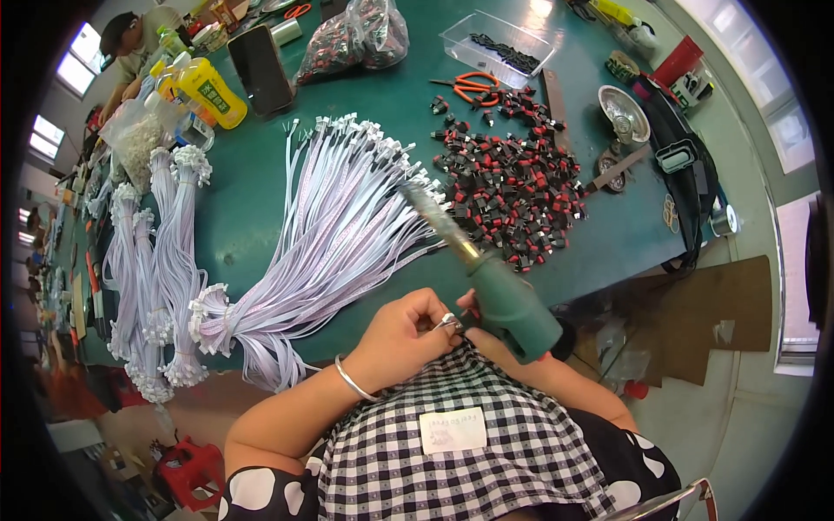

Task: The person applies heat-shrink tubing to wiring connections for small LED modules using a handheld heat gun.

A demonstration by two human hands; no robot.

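Observation:
My left hand (pixel 407 333), a bangle on its wrist, is closed in a pinch just above my lap, at the table's near edge. Close against its fingertips is my right hand (pixel 470 306), fingers bent, largely covered by a green heat gun (pixel 514 306). Small shiny and dark bits show where the fingertips meet; their kind is too small to make out. The heat gun's metal nozzle slants up and left, over the fanned bundle of white flat cables (pixel 334 226) with white connectors. Right of the nozzle lies a heap of small black-and-red parts (pixel 512 182).
Tied cable bundles (pixel 178 252) hang over the table's left edge. Farther back are a yellow drink bottle (pixel 211 91), a phone (pixel 261 69), a bag of parts (pixel 352 43), orange-handled pliers (pixel 473 85) and a clear tray (pixel 499 48). A metal bowl (pixel 623 113) stands right. Another person (pixel 135 43) sits far left.

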